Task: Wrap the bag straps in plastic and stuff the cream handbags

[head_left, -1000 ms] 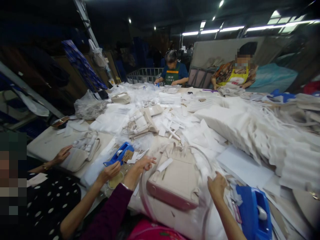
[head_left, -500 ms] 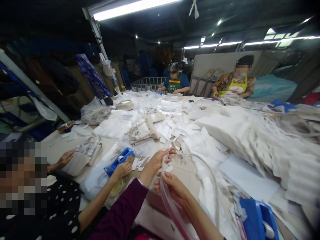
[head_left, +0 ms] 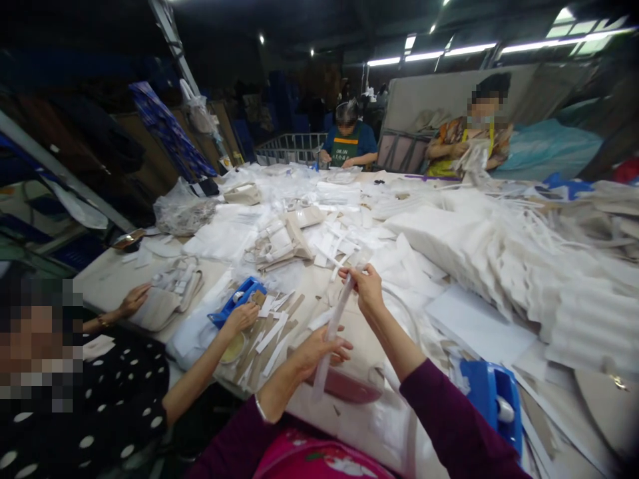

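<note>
A translucent plastic strip (head_left: 335,326) runs down between my hands at a slant. My right hand (head_left: 368,287) pinches its upper end with thumb and fingers. Lower down, my left hand (head_left: 314,356) loosely holds the strip, its fingertips showing past the strip's right edge. Beneath them on the table lies a beige piece (head_left: 352,319) with a reddish-brown panel (head_left: 352,386) at its near side. Another curved translucent strip (head_left: 413,326) lies to the right of my right hand.
A co-worker's hand (head_left: 242,316) is by a blue tape dispenser (head_left: 239,299) at left, near beige and white strips (head_left: 272,339). Another blue dispenser (head_left: 492,399) stands at right. White fabric stacks (head_left: 479,246) and beige bags (head_left: 284,239) cover the table. Two people work across it.
My right hand has moved up to the strip's upper end, while my left hand has come down to its lower part. The view has shifted; the person at far right has lifted a pale item.
</note>
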{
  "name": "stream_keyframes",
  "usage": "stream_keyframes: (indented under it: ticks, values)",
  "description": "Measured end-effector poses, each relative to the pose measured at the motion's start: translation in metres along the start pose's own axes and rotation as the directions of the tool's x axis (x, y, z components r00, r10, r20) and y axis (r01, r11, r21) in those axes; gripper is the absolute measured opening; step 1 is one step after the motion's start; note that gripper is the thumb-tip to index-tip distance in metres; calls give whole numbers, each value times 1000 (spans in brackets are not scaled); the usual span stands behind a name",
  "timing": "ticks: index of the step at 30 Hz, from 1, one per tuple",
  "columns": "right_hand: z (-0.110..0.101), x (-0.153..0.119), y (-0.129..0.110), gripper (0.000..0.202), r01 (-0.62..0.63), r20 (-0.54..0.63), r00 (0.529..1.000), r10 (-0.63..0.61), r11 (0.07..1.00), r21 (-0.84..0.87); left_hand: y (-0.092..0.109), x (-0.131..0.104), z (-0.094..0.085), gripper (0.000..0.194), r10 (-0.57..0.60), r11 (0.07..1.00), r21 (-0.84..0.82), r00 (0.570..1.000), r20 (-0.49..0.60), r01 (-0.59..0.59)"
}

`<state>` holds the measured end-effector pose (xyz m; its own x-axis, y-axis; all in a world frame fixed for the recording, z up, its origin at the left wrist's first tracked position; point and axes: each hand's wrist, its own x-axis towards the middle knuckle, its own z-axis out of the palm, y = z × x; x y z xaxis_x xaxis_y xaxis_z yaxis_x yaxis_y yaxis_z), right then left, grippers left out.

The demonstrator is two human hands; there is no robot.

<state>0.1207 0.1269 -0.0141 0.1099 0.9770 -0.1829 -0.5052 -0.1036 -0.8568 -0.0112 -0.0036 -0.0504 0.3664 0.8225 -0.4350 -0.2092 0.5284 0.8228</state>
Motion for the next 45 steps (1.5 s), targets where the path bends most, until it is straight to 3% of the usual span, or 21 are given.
stream_keyframes:
  ticks: [2, 4, 7, 9, 13, 18, 26, 32, 34, 36, 40, 45]
  values:
    - [-2, 3, -1, 28, -16, 35, 999, 16, 1000, 3, -11, -10, -4, 56, 16, 1000, 14, 1000, -16, -16]
    - [-4, 4, 1, 26, -120, 128, 985, 116, 992, 28, -15, -17, -7, 52, 34, 999, 22, 999, -14, -33]
    - [-6, -1, 10, 25, -352, 305, 901, 308, 931, 100, -16, -22, -5, 53, 22, 1000, -6, 999, -30, -22]
    - [-6, -8, 17, 27, -425, 378, 859, 346, 893, 147, -17, -24, 0, 55, 35, 998, -46, 999, -28, -37]
    - [0, -29, 27, 36, -324, 370, 896, 246, 931, 165, -23, -26, 8, 58, 84, 990, -110, 996, -20, -85]
    - [14, -60, 37, 42, -179, 338, 930, 143, 981, 78, -35, -32, 7, 57, 101, 986, -123, 989, -106, -114]
    - [18, -98, 57, 40, -133, 460, 877, 137, 990, -41, -43, -55, -2, 46, 65, 998, 9, 979, -191, -65]
    - [21, -128, 79, 41, -299, 522, 810, 268, 954, -25, -48, -68, -1, 54, -27, 991, -130, 921, -389, -25]
    - [23, -126, 80, 44, -350, 525, 795, 302, 937, -9, -47, -74, 2, 53, -8, 990, -131, 911, -413, -51]
    - [25, -115, 75, 47, -342, 505, 813, 291, 940, 9, -44, -83, 6, 49, 17, 989, -127, 908, -418, -77]
    - [33, -76, 63, 47, -317, 386, 882, 271, 947, 58, -42, -106, 14, 43, 19, 990, -118, 902, -431, -77]
    - [38, -19, 65, 32, -454, 225, 880, 419, 881, 135, -54, -123, 7, 57, -36, 995, -98, 906, -421, -6]
